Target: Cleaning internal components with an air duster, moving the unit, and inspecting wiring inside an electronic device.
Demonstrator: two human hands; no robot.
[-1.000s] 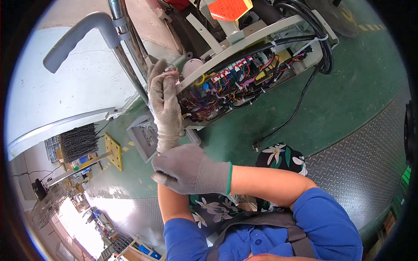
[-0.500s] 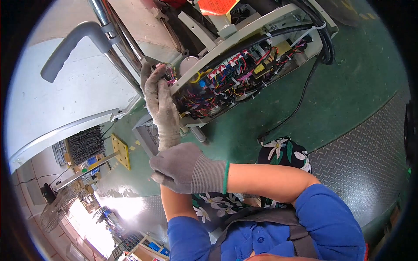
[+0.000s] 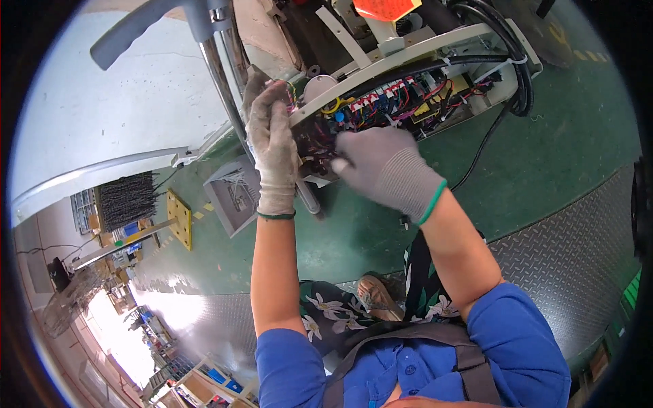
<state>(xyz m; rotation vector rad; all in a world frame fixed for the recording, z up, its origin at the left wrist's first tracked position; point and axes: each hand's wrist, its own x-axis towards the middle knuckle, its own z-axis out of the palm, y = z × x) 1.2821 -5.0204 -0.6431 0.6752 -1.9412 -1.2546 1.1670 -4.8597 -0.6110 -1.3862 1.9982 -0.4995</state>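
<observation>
Two gloved hands worked at one open wiring panel (image 3: 408,95): left hand (image 3: 272,146) fingers pressed together against its edge; right hand (image 3: 384,170) fingertips pinching among the wires.

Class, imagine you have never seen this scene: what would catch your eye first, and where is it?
First, the tangle of coloured wires in the open machine panel at top centre. Both grey-gloved hands work at its left end: the left hand grips the panel's edge, and the right hand reaches in beside it. Below lies the green floor.
</observation>
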